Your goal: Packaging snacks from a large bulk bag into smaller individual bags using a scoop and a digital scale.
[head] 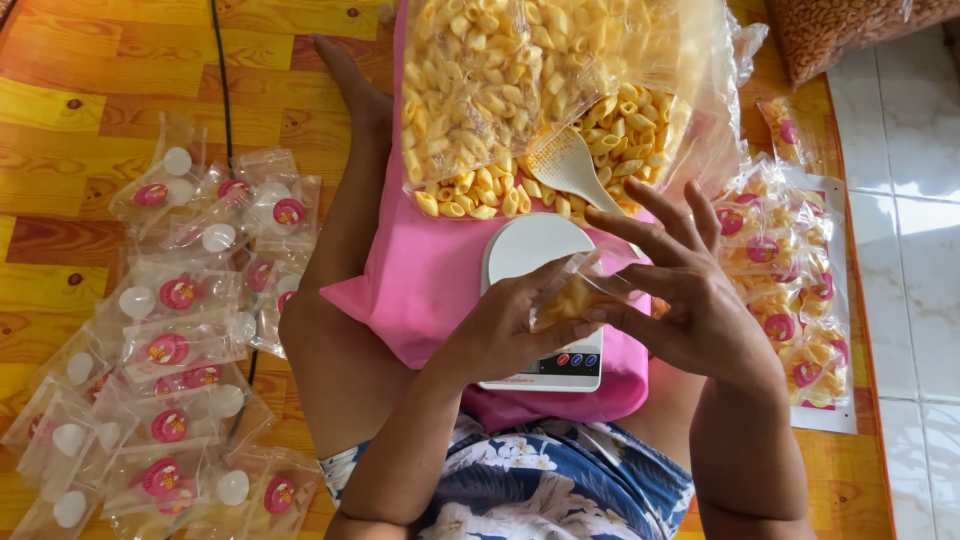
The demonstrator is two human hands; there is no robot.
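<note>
My left hand (505, 325) and my right hand (690, 285) together hold a small clear packet (575, 290) with some yellow shell-shaped snacks in it, just above a white kitchen scale (528, 245). The scale rests on a pink cushion (425, 275) across my lap. Behind the scale, a big clear bag of the same snacks (500, 90) lies open, with a white plastic scoop (565, 165) resting in it.
Several empty packets with round pink labels (180, 330) are spread on the wood-patterned mat at the left. Filled packets (785, 290) pile up at the right, beside white floor tiles (915, 200). Another bag of snacks (840, 30) sits at top right. A black cable (222, 90) crosses the mat.
</note>
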